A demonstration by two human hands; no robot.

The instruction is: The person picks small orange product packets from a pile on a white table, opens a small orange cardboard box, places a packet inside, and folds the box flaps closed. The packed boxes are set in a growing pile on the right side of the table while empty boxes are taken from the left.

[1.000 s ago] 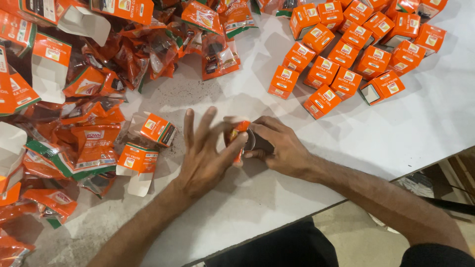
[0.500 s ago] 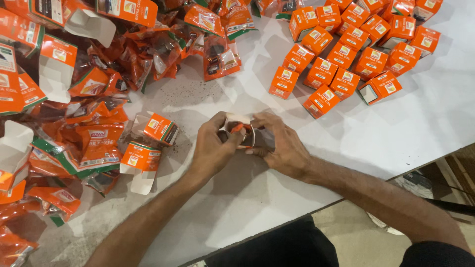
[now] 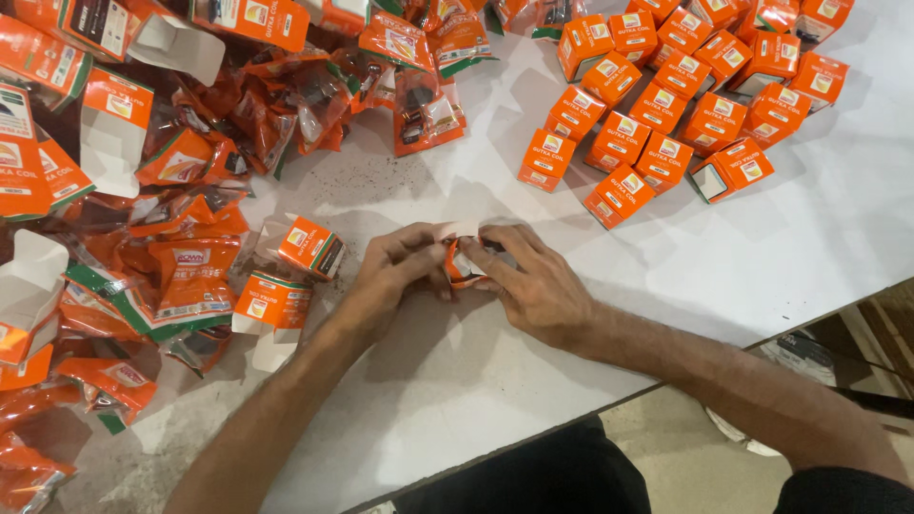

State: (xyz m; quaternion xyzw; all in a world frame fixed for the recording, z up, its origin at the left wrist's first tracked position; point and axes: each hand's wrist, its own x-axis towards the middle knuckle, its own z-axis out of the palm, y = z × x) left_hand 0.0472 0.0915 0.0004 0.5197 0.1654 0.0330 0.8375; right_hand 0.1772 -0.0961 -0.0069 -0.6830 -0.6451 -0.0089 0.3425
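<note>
We see left hand [image 3: 395, 271] and right hand [image 3: 533, 281] meet at frame centre, palms down, fingers of both grasping small orange box [image 3: 460, 262] just above white surface [image 3: 809, 238]. Forearms angle in from bottom edge.

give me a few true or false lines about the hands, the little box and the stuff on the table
1. Both hands hold one small orange box between them. True; the left hand and right hand meet on it.
2. The closed orange boxes are grouped at the upper right of the white table. True.
3. The pile of orange sachets lies at the right of the hands. False; it lies at their left.
4. The right hand rests flat on the table, away from the box. False; its fingers touch the box.
5. One box beside the closed group lies open. True.
</note>
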